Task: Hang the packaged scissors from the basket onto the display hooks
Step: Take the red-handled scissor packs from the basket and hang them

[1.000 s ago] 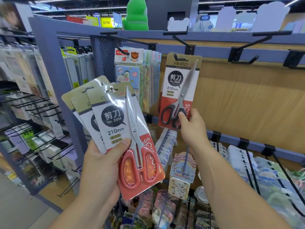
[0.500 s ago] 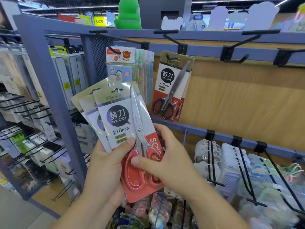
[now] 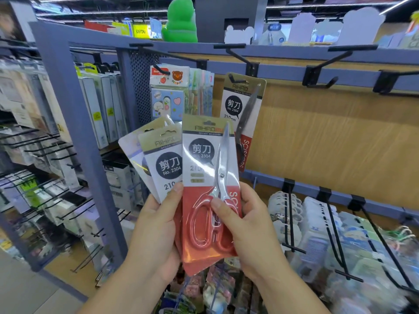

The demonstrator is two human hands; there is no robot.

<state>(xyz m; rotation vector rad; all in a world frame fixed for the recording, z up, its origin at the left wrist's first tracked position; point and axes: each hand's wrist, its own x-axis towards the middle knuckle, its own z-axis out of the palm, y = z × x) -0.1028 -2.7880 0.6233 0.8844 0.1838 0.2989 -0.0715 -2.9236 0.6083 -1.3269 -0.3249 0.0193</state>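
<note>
Under shop hooks (image 3: pixel 326 83), pinched front scissors pack (image 3: pixel 204 168) in right hand (image 3: pixel 247 225), gripped spare packs (image 3: pixel 165 164) in left hand (image 3: pixel 156 227); probably needed hole (image 3: pixel 209 123) lined onto one.

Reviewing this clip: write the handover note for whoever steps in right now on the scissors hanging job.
Left hand: grips a fan of scissor packs, at least two.
Right hand: pinches the front pack, red-handled, at its lower end, in front of the fan.
Done: a black-handled pack hangs on a hook.
Left: hang the front pack, then those in the fan; bare hooks stand to the right. The basket is not in view.
</note>
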